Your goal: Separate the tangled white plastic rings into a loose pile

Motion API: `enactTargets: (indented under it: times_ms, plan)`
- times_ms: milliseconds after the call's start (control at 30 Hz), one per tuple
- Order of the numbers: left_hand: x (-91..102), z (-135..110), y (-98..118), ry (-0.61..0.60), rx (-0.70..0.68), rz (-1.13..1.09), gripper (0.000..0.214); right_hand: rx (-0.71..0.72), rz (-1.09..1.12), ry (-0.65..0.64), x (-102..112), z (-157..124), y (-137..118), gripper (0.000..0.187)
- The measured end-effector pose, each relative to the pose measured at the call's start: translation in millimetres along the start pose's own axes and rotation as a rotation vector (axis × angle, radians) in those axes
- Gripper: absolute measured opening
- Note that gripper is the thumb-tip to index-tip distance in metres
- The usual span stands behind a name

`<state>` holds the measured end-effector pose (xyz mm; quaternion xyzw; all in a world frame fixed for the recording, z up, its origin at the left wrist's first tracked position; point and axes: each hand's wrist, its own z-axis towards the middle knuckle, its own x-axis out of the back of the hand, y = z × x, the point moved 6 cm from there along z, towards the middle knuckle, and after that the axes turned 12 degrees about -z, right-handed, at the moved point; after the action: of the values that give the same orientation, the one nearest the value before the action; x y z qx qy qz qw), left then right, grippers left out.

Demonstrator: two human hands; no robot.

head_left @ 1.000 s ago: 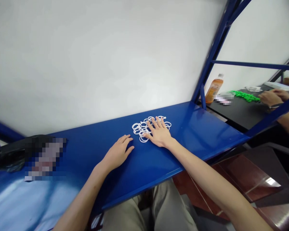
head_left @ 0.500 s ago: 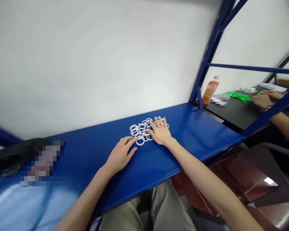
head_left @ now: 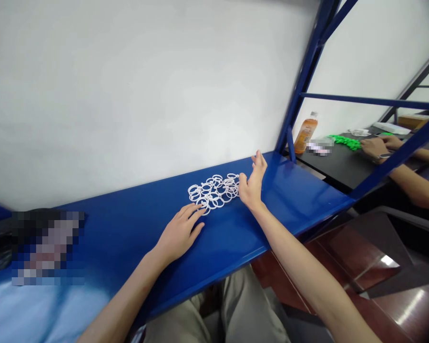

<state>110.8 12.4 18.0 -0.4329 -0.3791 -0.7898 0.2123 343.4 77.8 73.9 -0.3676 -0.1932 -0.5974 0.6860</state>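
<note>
A loose spread of white rings (head_left: 218,199), several overlapping, lies on the blue table (head_left: 136,219). My left hand (head_left: 180,228) rests palm down at the near left of the rings, fingers apart; its fingertips reach over the nearest ring. At the right end of the spread, my right hand (head_left: 252,183) is turned on its edge with the palm toward the rings. Its fingers point up and away and its thumb stands apart. Neither hand grips anything that I can see.
A white wall stands behind the table. Blue frame posts (head_left: 300,90) rise at the right. Beyond them another person's hands (head_left: 377,146) are at green pieces (head_left: 346,142) on a black table, near an orange drink bottle (head_left: 306,133). A black bag (head_left: 0,238) lies far left.
My right hand has moved right, off the top of the rings, and turned onto its edge, uncovering the rings on that side. My left hand has stayed nearly in place.
</note>
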Motion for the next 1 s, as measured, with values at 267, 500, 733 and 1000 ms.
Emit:
enactTargets:
  times_ms: [267,500,733,1000]
  plan:
    - [3.1,-1.6,-6.7,0.017,0.078,-0.050,0.038,0.152,0.004,-0.082,-8.8,-4.9,-16.0,0.076]
    - [3.2,-1.6,-11.4,0.023,0.094,-0.036,0.034,0.290,-0.062,-0.535,-56.9,-21.8,-20.9,0.047]
    - [8.3,-0.8,-14.3,0.055,0.014,-0.019,0.025,0.291,-0.073,-0.540,-55.1,-21.4,-20.7,0.042]
    - [9.6,-2.0,-24.5,0.138,0.004,0.019,0.027,0.266,-0.053,-0.524,-57.0,-19.5,-17.6,0.037]
